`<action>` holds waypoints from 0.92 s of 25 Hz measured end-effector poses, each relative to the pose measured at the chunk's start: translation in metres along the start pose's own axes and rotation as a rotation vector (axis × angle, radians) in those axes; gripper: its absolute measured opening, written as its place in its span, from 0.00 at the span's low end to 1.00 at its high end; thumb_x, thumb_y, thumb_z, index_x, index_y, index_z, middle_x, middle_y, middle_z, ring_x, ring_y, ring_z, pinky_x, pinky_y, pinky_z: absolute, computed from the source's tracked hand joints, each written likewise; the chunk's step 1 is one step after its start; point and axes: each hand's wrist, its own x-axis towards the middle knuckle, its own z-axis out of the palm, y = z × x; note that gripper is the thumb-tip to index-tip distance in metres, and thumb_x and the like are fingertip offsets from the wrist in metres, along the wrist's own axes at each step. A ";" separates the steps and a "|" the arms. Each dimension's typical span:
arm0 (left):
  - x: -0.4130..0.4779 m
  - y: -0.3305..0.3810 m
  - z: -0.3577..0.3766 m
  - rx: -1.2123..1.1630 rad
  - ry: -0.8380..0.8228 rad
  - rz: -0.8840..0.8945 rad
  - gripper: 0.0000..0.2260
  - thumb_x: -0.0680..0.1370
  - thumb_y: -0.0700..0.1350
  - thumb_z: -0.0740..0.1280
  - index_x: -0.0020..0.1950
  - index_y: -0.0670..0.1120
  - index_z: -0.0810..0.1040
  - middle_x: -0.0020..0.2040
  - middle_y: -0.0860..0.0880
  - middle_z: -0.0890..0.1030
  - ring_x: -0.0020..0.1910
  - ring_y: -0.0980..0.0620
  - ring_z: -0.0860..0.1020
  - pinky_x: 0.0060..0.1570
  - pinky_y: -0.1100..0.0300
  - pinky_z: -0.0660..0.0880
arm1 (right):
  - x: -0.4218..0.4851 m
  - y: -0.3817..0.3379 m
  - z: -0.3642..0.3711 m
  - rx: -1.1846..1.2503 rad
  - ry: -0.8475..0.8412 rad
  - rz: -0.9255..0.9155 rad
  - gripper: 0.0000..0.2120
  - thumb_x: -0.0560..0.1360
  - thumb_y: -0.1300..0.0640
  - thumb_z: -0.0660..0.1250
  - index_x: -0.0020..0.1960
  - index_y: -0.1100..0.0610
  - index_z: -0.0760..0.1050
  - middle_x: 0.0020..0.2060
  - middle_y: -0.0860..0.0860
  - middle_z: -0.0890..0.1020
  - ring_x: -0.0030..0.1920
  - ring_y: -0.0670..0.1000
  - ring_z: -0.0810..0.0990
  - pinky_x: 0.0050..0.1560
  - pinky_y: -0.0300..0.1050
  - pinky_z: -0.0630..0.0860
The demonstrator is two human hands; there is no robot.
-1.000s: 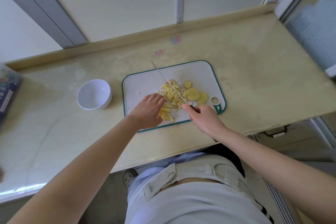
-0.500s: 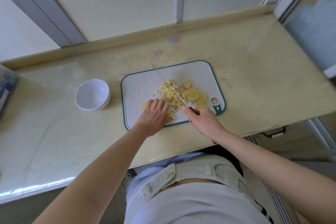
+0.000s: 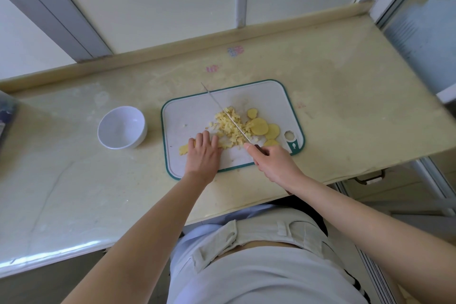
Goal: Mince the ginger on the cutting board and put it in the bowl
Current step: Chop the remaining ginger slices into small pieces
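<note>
A white cutting board (image 3: 197, 111) with a green rim lies on the counter. A heap of chopped ginger (image 3: 228, 128) covers its middle, with round ginger slices (image 3: 261, 127) to the right. My right hand (image 3: 274, 163) grips the handle of a knife (image 3: 225, 113), whose thin blade lies across the heap and points away to the left. My left hand (image 3: 202, 153) rests on the board's near left part, fingers forward, over a ginger piece (image 3: 183, 149) and touching the heap's edge. The empty white bowl (image 3: 121, 127) stands left of the board.
The beige counter (image 3: 345, 96) ends in a raised lip at the back, below window frames. A dark packet (image 3: 5, 116) shows at the far left edge. A drawer handle (image 3: 369, 177) sits below the counter's front right edge.
My left hand has slid left and toward me along the board, off the heap. The knife has kept nearly the same line over the ginger.
</note>
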 end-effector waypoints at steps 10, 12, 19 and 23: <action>-0.001 0.002 -0.005 -0.149 -0.050 -0.177 0.15 0.82 0.51 0.49 0.60 0.42 0.65 0.59 0.43 0.67 0.57 0.43 0.66 0.59 0.51 0.62 | -0.004 -0.006 0.013 0.116 -0.089 0.102 0.26 0.80 0.40 0.58 0.30 0.54 0.60 0.20 0.45 0.62 0.19 0.47 0.59 0.21 0.37 0.57; -0.002 0.000 -0.004 -0.175 -0.031 -0.178 0.16 0.81 0.53 0.51 0.61 0.42 0.67 0.58 0.44 0.69 0.58 0.44 0.67 0.62 0.50 0.61 | -0.003 -0.007 0.017 0.116 -0.110 0.107 0.26 0.80 0.39 0.57 0.31 0.54 0.60 0.21 0.46 0.61 0.20 0.47 0.58 0.21 0.37 0.56; -0.004 -0.005 0.000 -0.400 0.111 -0.164 0.14 0.78 0.53 0.60 0.60 0.47 0.74 0.56 0.48 0.75 0.58 0.45 0.71 0.62 0.50 0.61 | 0.007 -0.007 0.030 0.031 -0.129 0.114 0.27 0.79 0.37 0.55 0.31 0.55 0.61 0.21 0.48 0.64 0.19 0.47 0.61 0.22 0.37 0.59; -0.003 -0.006 0.001 -0.442 0.114 -0.173 0.15 0.78 0.52 0.61 0.61 0.47 0.74 0.56 0.47 0.75 0.57 0.45 0.70 0.59 0.51 0.62 | 0.012 -0.008 0.033 -0.033 -0.118 0.099 0.28 0.79 0.36 0.55 0.30 0.55 0.61 0.22 0.49 0.65 0.18 0.46 0.61 0.22 0.37 0.60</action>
